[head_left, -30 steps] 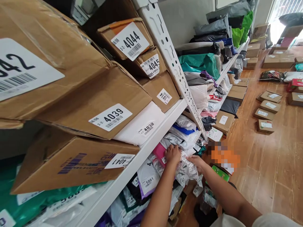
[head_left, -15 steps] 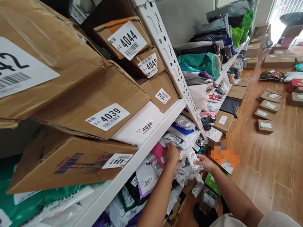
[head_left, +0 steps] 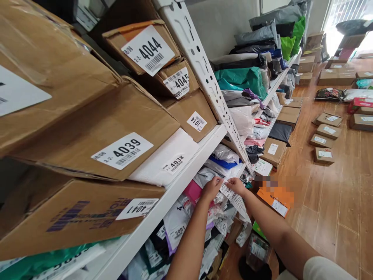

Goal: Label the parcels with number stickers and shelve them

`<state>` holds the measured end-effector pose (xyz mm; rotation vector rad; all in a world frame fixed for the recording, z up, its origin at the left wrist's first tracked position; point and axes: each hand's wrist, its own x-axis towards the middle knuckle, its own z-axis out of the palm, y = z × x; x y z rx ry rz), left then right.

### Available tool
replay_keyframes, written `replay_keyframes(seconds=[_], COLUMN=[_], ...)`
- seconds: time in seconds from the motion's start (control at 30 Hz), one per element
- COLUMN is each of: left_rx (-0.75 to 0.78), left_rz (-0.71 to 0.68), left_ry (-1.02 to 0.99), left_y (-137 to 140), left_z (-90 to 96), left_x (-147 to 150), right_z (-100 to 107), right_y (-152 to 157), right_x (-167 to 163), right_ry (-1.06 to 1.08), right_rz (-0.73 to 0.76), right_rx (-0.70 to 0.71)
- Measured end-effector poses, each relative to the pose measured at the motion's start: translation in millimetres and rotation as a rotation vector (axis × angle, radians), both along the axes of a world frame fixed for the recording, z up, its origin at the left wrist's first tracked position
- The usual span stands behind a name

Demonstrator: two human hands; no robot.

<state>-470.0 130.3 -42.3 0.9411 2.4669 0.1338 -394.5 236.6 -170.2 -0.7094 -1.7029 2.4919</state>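
A long white strip of printed number labels (head_left: 239, 205) hangs down in front of the lower shelf. My right hand (head_left: 237, 186) pinches the strip near its top end. Close beside it, my left hand (head_left: 211, 189) is closed at the strip's top edge, fingertips together. Below and around my left hand lie bagged parcels, among them a pink parcel (head_left: 193, 191) and a white bag labelled 5001 (head_left: 176, 225). A grey bag (head_left: 204, 177) lies just behind my left fingers.
Cardboard boxes labelled 4039 (head_left: 87, 132) and 4041 (head_left: 96, 194) crowd the upper shelf at left. A white perforated post (head_left: 201, 70) rises beyond them. Further shelves hold a green bag (head_left: 247, 79) and other parcels. On the wooden floor lie small boxes (head_left: 323, 146) and an orange packet (head_left: 269, 194).
My left hand has moved from the parcels to the strip's top end. My right hand has moved slightly up and left, and more of the strip now hangs below it.
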Motion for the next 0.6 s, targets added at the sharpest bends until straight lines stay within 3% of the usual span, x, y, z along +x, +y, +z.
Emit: replay_keyframes(seconds=[0.17, 0.3, 0.43, 0.6], left_rx=[-0.111, -0.186, -0.241, -0.271], left_rz=[0.086, 0.069, 0.035, 0.000], left_ry=[0.144, 0.190, 0.226, 0.312], left_y=[19.5, 26.9, 27.4, 29.5], left_z=[-5.9, -6.9, -6.5, -8.5], left_x=[5.4, 6.7, 9.4, 17.6], right_z=[0.1, 2.7, 2.5, -1.8], right_y=[-3.7, -3.6, -1.0, 1.2], right_x=[-5.7, -4.2, -4.1, 0.3], right_ry=[-0.121, -0.183, -0.204, -0.183], right_rz=[-0.124, -0.167, -0.162, -0.109], right_rx=[0.209, 0.274, 0.248, 0.097])
